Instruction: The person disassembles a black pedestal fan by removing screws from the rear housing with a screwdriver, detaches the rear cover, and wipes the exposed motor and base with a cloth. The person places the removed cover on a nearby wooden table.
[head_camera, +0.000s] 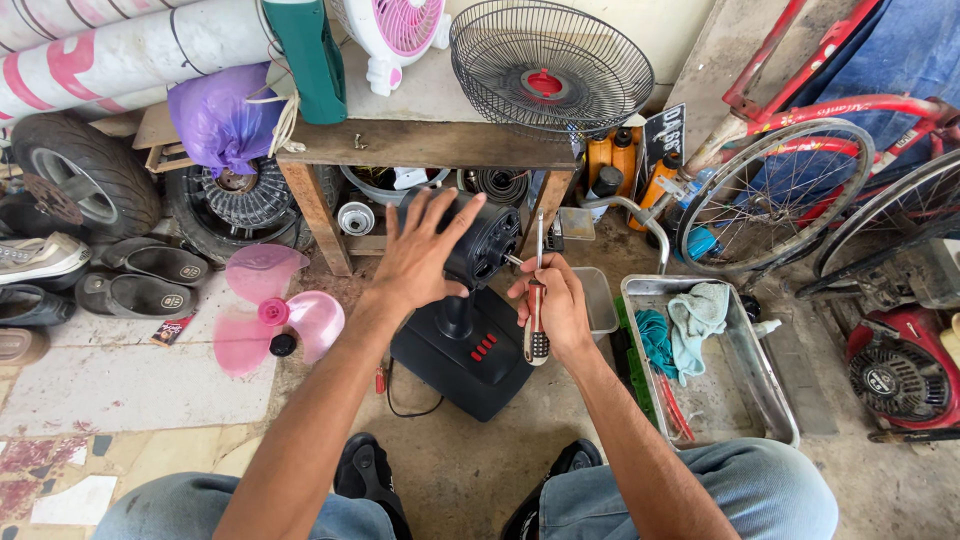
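Left hand (420, 255) rests open on the fan motor housing (483, 238), upright on the floor. Right hand (553, 305) grips a screwdriver (536, 300). Risk: an unsteadied housing may tip, letting the tip slip.

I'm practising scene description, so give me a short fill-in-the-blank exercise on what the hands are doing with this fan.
1. The left hand rests on the black fan's motor housing, fingers ____.
2. The right hand holds a ____ in its grip.
3. The loose pink fan blade lies on the person's ____ side.
4. The blue cloth lies in a metal ____.

Missing words: spread; screwdriver; left; tray
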